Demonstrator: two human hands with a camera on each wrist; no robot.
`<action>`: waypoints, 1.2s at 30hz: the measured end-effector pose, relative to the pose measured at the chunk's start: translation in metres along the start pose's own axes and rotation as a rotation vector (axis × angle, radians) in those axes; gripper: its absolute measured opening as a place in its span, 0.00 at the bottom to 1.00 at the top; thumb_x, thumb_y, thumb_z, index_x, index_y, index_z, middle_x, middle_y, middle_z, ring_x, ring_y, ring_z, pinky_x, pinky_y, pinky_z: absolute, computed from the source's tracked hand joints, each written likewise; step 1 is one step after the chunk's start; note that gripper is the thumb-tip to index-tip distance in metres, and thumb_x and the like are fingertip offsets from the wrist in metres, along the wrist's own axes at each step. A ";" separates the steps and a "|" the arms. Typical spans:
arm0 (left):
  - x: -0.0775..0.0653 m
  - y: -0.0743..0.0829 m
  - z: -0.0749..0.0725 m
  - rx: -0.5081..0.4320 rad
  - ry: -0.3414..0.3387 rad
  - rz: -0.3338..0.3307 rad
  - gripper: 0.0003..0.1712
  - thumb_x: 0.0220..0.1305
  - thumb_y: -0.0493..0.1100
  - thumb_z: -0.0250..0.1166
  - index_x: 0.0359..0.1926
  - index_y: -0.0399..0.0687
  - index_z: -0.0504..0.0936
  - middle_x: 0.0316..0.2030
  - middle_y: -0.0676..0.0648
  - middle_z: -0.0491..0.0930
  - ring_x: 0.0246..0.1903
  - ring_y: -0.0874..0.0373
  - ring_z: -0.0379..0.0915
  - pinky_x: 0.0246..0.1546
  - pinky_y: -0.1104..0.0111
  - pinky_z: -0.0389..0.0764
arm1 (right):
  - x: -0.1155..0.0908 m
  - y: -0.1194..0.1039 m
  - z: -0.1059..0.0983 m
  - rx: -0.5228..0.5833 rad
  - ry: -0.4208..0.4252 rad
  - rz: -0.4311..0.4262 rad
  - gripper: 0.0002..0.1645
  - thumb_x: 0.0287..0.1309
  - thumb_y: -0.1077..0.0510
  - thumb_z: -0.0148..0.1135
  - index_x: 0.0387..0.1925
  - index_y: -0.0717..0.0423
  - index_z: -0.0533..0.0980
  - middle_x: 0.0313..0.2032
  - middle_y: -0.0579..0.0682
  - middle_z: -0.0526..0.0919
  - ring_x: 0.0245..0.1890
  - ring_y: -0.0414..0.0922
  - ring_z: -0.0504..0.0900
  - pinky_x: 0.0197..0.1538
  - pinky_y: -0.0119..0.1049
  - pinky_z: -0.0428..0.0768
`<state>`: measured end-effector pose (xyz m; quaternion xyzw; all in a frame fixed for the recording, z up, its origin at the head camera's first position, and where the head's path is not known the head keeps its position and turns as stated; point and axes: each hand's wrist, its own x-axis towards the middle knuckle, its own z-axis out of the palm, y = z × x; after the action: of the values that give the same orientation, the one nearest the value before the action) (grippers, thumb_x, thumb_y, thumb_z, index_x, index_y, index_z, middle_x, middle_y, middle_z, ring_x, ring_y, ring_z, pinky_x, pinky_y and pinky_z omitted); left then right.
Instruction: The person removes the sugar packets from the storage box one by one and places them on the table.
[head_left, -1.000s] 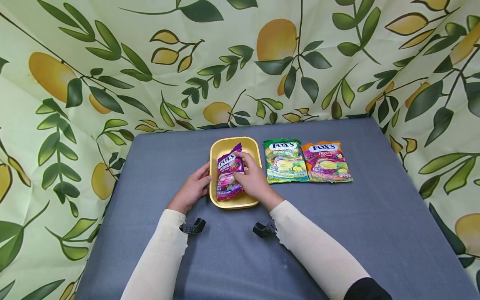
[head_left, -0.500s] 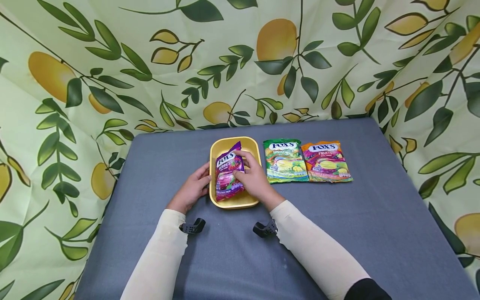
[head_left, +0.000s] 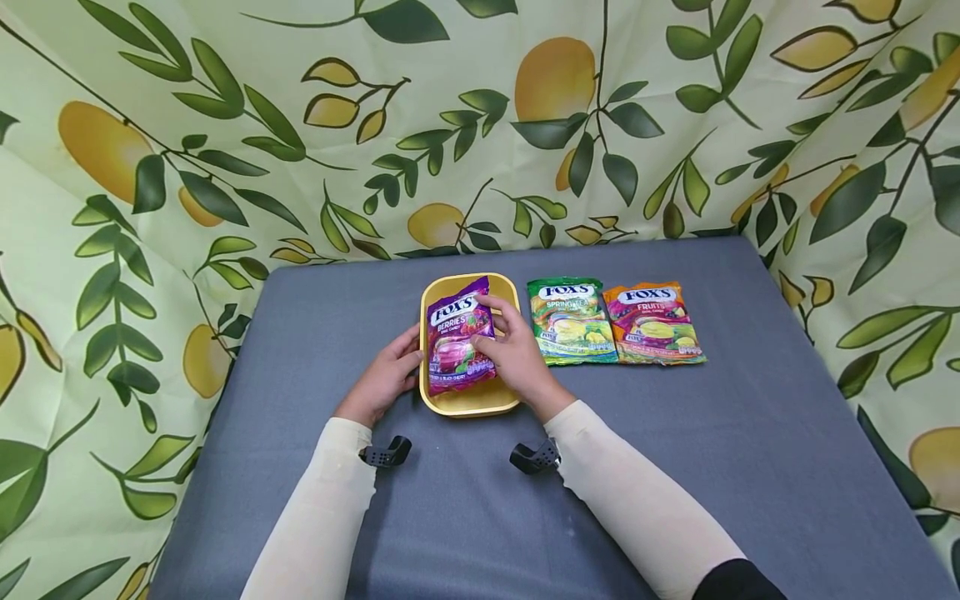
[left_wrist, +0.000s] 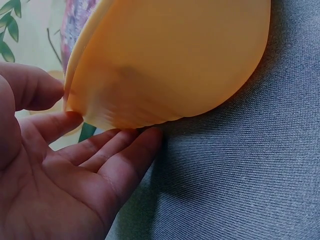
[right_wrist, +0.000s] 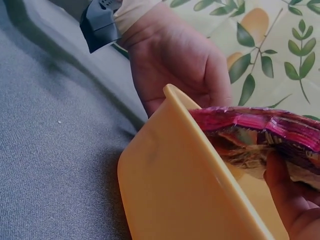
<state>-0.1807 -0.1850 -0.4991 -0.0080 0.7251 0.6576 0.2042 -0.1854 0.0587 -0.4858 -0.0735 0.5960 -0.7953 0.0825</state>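
Observation:
A purple Fox's Berries candy bag [head_left: 452,342] lies tilted over the yellow plastic tub [head_left: 468,407], its printed front facing up. My right hand [head_left: 519,358] grips the bag's right edge, thumb on the front and fingers at its side. In the right wrist view, the thumb [right_wrist: 282,182] sits beneath the raised bag [right_wrist: 250,122], partly inside the tub. My left hand [head_left: 382,375] rests against the tub's left side. Its fairly straight fingers touch the outer wall [left_wrist: 175,55] in the left wrist view, with the thumb tip right at the rim.
Right of the tub, a green Fox's Spring Tea bag [head_left: 572,323] and an orange Fox's Fruits bag [head_left: 654,325] lie flat side by side. All stand on a grey cloth-covered table [head_left: 750,450], with a leaf-and-fruit patterned curtain [head_left: 480,150] behind.
The Berries bag has turned to face up more fully and shifted slightly up, its top now at the tub's far rim. My right hand moved slightly right; the left hand stayed put.

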 end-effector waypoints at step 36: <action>0.000 -0.001 0.001 -0.005 0.015 -0.018 0.38 0.85 0.43 0.52 0.89 0.49 0.52 0.84 0.43 0.57 0.72 0.43 0.69 0.65 0.52 0.79 | -0.010 -0.012 -0.019 0.211 0.036 -0.015 0.36 0.79 0.69 0.58 0.81 0.47 0.66 0.70 0.62 0.75 0.62 0.63 0.83 0.54 0.52 0.87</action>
<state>-0.1801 -0.1839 -0.5005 -0.0202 0.7248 0.6575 0.2047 -0.1803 0.0820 -0.4800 -0.0543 0.5099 -0.8554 0.0732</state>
